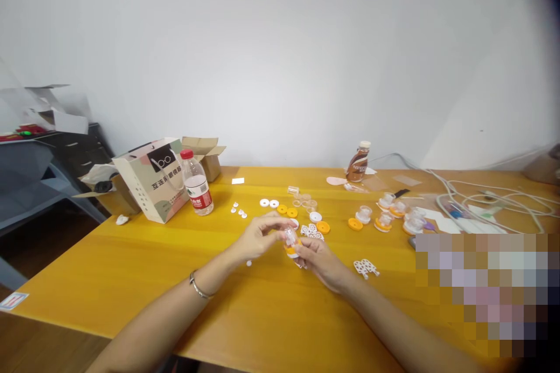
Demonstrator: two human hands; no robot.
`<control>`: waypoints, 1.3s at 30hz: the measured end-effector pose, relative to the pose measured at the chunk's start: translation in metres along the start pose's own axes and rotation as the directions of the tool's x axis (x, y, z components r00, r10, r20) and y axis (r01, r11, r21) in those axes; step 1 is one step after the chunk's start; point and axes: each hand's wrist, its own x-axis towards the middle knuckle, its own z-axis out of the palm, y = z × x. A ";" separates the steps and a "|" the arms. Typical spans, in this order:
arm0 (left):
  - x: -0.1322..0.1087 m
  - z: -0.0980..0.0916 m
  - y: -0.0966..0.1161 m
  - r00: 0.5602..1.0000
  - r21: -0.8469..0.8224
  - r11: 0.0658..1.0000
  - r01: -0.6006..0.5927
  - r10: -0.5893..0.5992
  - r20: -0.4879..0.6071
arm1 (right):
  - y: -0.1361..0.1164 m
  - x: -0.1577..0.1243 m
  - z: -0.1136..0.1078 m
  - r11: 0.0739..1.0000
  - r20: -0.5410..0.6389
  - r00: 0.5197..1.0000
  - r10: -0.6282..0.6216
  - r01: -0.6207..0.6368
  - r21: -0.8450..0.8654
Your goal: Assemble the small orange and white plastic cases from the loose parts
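Pale plain wall fills the upper frame; yellow-brown desk runs across the middle and lower frame.

Workpiece: clear-and-orange piece, just below frame center, held up between both hands, slightly tilted. Right hand: grip narrow, thumb and fingers pinching the orange lower part. Left hand: grip narrow too, fingertips on the clear upper part. Bracelet on left wrist.

Loose parts behind the hands, center frame: white lattice parts, orange ring, two yellow discs side by side, two white discs left of those, clear rings to the right. Small white pieces sit left of center. Second lattice cluster lies right of the right hand.

Right of center: group of clear-topped pieces, several with orange bases. White cables beyond, right side. Brown bottle upright near the wall.

Left side: printed paper bag, red-capped bottle just beside it, open cardboard box behind. Lower right corner is pixelated, can't read it.
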 end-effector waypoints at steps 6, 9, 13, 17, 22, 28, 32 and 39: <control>-0.004 0.015 -0.010 0.974 0.014 0.995 0.094 -0.089 -0.210 | -0.001 0.002 0.000 0.977 -0.057 0.998 -0.037 0.024 -0.214; -0.001 0.009 -0.009 0.997 -0.180 0.982 0.056 -0.065 -0.046 | 0.003 0.003 -0.006 0.988 -0.074 0.997 -0.007 -0.004 -0.155; 0.002 0.005 -0.013 0.996 -0.318 0.944 0.085 -0.075 0.043 | 0.007 0.003 -0.011 0.994 -0.078 0.997 0.014 -0.022 -0.109; -0.001 0.016 -0.019 0.983 -0.326 0.943 0.070 -0.120 -0.139 | 0.003 0.003 -0.005 0.986 -0.088 0.996 -0.025 0.010 -0.168; -0.005 0.029 -0.021 0.921 -0.173 0.982 0.071 -0.131 -0.367 | -0.003 0.001 0.005 0.899 -0.175 0.964 -0.200 0.109 -0.425; -0.001 0.013 -0.007 0.992 -0.365 0.930 0.038 -0.078 -0.094 | -0.004 0.001 -0.002 0.961 -0.082 0.993 -0.089 0.063 -0.271; 0.002 0.002 0.000 0.995 -0.324 0.941 0.099 -0.097 0.022 | -0.001 0.002 -0.007 0.977 -0.079 0.995 -0.061 0.043 -0.206; -0.001 0.019 -0.016 0.960 -0.137 0.990 -0.020 -0.019 -0.278 | 0.000 0.004 -0.001 0.962 -0.089 0.991 -0.097 0.070 -0.265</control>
